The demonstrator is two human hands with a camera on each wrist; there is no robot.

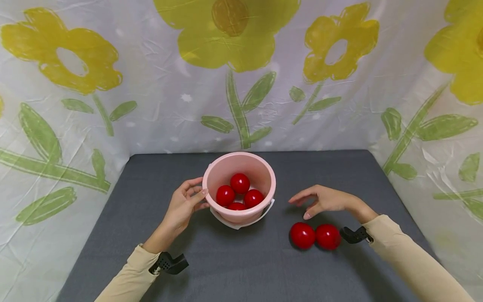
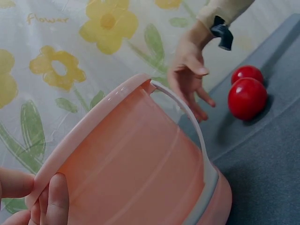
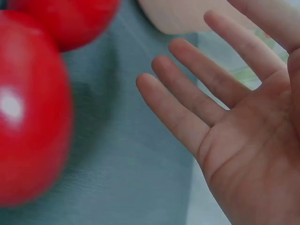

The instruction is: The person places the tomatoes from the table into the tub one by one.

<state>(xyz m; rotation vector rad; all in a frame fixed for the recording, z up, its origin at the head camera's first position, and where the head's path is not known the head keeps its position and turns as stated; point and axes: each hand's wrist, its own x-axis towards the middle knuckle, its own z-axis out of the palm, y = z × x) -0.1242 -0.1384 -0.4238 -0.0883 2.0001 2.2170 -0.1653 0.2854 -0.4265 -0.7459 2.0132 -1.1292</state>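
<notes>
A pink bucket [image 1: 237, 214] with a white handle [image 2: 190, 115] stands mid-table, several red balls [image 1: 240, 183] lying inside it. My left hand [image 1: 183, 205] pinches its rim at the left side, thumb and fingers on either side of the edge in the left wrist view. To the right of the bucket, my right hand [image 1: 327, 199] hovers over the table with nothing in it. Its fingers [image 3: 206, 84] are spread and relaxed in the right wrist view. Just nearer than this hand, two shiny red balls [image 1: 302, 235] sit side by side on the cloth.
A dark grey cloth [image 1: 241, 268] covers the table. White curtains [image 1: 158, 92] printed with yellow flowers enclose it at the back and both sides. Each wrist wears a black camera mount [image 1: 171, 263] over or beside a beige sleeve [image 1: 407, 251].
</notes>
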